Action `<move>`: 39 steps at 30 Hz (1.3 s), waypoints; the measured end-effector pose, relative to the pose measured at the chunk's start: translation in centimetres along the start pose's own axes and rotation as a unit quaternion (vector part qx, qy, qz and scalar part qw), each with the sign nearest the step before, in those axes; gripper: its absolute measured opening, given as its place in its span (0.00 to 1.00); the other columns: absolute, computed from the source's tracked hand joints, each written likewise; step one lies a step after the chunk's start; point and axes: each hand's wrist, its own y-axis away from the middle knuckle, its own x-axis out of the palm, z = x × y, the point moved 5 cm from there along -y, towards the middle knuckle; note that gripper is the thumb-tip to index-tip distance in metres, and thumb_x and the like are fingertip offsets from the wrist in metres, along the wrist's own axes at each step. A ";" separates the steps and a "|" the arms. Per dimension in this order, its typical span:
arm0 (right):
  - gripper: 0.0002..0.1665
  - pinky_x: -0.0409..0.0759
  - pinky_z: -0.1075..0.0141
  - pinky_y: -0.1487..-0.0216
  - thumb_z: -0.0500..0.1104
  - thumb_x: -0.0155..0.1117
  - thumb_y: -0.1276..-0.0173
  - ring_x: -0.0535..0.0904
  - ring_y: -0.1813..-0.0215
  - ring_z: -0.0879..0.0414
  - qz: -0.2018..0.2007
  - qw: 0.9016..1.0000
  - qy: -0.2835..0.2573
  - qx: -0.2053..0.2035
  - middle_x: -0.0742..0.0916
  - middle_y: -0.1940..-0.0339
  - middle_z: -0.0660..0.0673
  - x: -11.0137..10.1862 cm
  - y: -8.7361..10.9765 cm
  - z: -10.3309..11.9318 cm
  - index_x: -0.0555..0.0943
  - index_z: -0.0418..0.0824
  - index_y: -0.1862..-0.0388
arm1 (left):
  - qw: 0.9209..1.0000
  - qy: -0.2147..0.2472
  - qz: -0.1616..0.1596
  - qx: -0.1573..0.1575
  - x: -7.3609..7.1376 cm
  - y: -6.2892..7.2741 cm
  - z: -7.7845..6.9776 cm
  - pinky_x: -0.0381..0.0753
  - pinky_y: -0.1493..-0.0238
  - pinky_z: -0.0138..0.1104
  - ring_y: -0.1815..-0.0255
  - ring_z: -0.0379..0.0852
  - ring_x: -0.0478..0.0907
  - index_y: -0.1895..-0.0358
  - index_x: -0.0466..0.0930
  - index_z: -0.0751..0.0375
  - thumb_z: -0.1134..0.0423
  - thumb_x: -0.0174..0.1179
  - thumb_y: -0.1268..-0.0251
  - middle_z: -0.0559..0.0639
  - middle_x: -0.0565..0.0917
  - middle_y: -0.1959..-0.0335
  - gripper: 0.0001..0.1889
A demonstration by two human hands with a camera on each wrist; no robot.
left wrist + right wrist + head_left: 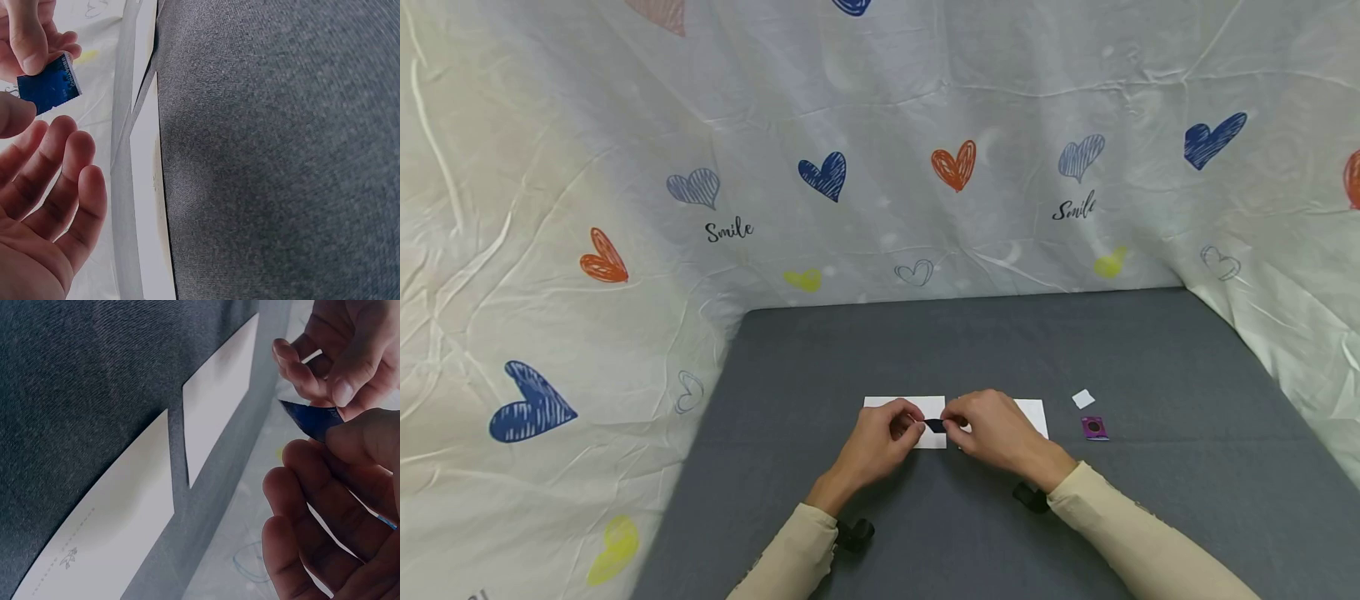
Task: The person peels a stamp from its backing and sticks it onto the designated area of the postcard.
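Note:
Held above the table between both hands is a small, glossy dark blue packet (935,426) with a serrated edge and tiny print. My left hand (876,442) pinches one end of it between thumb and fingertips. The opposite end is pinched by my right hand (1000,429). In the left wrist view the packet (50,87) faces the camera nearly flat; in the right wrist view it (309,419) looks bent. Beneath the hands lie two white cards, the left card (934,406) and the right card (1034,413), partly covered by the hands.
Right of the hands, a purple packet (1094,429) with a dark round mark lies near a small white square (1083,399). The dark grey table (955,350) meets a white cloth (880,217) printed with hearts behind and at the sides.

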 end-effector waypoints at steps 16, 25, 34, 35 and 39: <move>0.02 0.85 0.64 0.60 0.42 0.74 0.28 0.88 0.66 0.57 0.014 1.000 -0.022 0.016 0.92 0.67 0.54 -0.2 -0.2 0.0 0.92 0.45 0.61 | 1.000 -0.010 -0.001 0.007 -0.3 0.0 -0.3 0.76 0.67 0.30 0.73 0.35 0.74 0.59 0.88 0.54 0.67 0.66 0.24 0.41 0.85 0.71 0.04; 0.03 0.84 0.65 0.61 0.39 0.76 0.30 0.85 0.66 0.60 0.002 1.000 -0.025 0.013 0.90 0.68 0.55 -0.4 -0.5 0.2 0.91 0.48 0.62 | 1.000 -0.011 -0.001 0.004 -0.2 0.0 -0.3 0.77 0.66 0.30 0.72 0.35 0.75 0.59 0.88 0.55 0.67 0.66 0.25 0.41 0.85 0.70 0.03; 0.03 0.83 0.66 0.62 0.39 0.76 0.30 0.85 0.68 0.57 0.004 1.000 -0.021 0.013 0.89 0.70 0.55 -0.2 -0.5 0.2 0.90 0.48 0.64 | 1.000 -0.013 -0.002 0.003 -0.3 -0.2 -0.3 0.77 0.66 0.30 0.71 0.35 0.75 0.60 0.88 0.54 0.67 0.66 0.24 0.41 0.84 0.70 0.04; 0.03 0.83 0.66 0.62 0.39 0.76 0.30 0.85 0.68 0.57 0.004 1.000 -0.022 0.014 0.88 0.70 0.55 -0.2 -0.4 0.1 0.90 0.48 0.64 | 1.000 -0.013 -0.002 0.003 -0.3 -0.2 -0.3 0.77 0.66 0.30 0.71 0.35 0.75 0.60 0.88 0.54 0.67 0.66 0.24 0.42 0.84 0.70 0.04; 0.03 0.83 0.67 0.62 0.39 0.76 0.30 0.85 0.68 0.58 0.005 1.000 -0.020 0.013 0.88 0.71 0.55 -0.1 -0.4 0.1 0.90 0.48 0.64 | 1.000 -0.014 -0.001 0.002 -0.3 -0.2 -0.3 0.76 0.66 0.29 0.71 0.35 0.75 0.60 0.88 0.54 0.67 0.66 0.24 0.41 0.84 0.71 0.04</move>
